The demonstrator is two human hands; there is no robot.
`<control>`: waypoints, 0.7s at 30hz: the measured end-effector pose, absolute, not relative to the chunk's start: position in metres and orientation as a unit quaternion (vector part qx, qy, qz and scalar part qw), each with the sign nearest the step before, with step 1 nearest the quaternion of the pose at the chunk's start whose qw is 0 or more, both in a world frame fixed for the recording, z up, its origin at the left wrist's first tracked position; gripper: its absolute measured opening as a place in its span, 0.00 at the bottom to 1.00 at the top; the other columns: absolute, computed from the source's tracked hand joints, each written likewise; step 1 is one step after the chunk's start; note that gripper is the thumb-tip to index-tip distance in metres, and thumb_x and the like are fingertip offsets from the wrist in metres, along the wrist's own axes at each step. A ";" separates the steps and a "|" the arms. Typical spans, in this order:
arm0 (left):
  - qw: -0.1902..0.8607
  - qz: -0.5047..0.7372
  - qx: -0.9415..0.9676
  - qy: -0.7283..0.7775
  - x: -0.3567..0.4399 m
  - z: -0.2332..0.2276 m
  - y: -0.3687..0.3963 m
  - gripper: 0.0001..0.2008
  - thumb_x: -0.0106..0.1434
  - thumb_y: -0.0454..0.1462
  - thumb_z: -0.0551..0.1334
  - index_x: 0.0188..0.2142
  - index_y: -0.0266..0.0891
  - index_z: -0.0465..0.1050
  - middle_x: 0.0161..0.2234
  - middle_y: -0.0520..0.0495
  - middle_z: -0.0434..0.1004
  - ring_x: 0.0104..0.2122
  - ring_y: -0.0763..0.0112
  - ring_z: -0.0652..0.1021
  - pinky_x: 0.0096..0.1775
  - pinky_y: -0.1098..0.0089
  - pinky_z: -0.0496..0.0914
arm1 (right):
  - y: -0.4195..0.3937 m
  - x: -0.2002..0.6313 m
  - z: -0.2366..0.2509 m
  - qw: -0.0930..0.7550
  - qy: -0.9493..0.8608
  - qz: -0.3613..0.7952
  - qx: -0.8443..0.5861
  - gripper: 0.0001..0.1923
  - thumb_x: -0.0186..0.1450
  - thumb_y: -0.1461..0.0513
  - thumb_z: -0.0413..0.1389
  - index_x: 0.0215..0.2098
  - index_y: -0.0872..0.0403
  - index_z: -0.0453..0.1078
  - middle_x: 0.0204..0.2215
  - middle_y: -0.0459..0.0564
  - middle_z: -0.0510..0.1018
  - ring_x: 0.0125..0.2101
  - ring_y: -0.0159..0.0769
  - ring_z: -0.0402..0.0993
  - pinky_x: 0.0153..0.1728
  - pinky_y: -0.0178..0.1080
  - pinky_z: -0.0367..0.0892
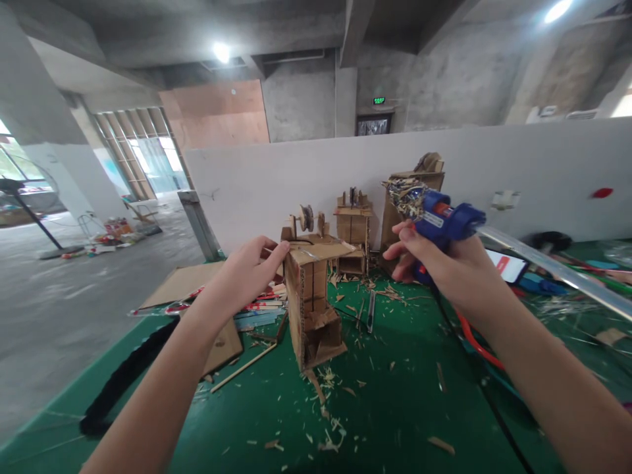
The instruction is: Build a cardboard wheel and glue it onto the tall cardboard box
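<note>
One tan, raw-edged cardbd tower [297,306] in from tabletop's [222,434] L edge. L hand [251,268] pinches it; R hand [447,263] grips glue gun [443,218].

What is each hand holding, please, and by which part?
The right hand holds the glue gun by its handle; the left hand, the cardboard structure by its top edge.

Craft workshop: glue gun [444,222], cardboard scraps [441,446], concrete walls [301,105].

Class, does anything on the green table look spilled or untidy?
Yes. Pale shavings and cardboard scraps lie scattered across the green table, some just in front of the cardboard model at the left hand, looking like loose debris.
</note>
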State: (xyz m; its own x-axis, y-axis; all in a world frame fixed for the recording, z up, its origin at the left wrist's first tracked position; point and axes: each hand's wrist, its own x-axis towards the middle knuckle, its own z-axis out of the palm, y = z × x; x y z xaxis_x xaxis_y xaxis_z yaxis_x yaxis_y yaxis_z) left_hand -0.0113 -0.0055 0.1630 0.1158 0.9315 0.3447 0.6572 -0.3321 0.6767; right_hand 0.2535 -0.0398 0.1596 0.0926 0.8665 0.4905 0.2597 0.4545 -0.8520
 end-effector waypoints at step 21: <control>0.130 0.489 0.721 0.474 -0.007 0.163 -0.006 0.04 0.59 0.32 0.54 0.29 0.41 0.60 0.23 0.52 0.70 0.27 0.71 0.74 0.29 0.70 0.66 | -0.034 0.213 0.140 0.648 -0.578 0.148 -0.473 0.09 0.57 0.56 0.60 0.30 0.53 0.74 0.38 0.51 0.79 0.39 0.40 0.76 0.42 0.44 0.71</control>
State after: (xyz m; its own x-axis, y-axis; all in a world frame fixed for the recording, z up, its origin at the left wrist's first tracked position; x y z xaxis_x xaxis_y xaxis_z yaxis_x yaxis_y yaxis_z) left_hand -0.0066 -0.0058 0.1633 0.0729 0.8104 0.5813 0.5553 -0.5171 0.6513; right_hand 0.2127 -0.0338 0.1396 0.2874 0.7388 0.6096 0.3562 0.5084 -0.7840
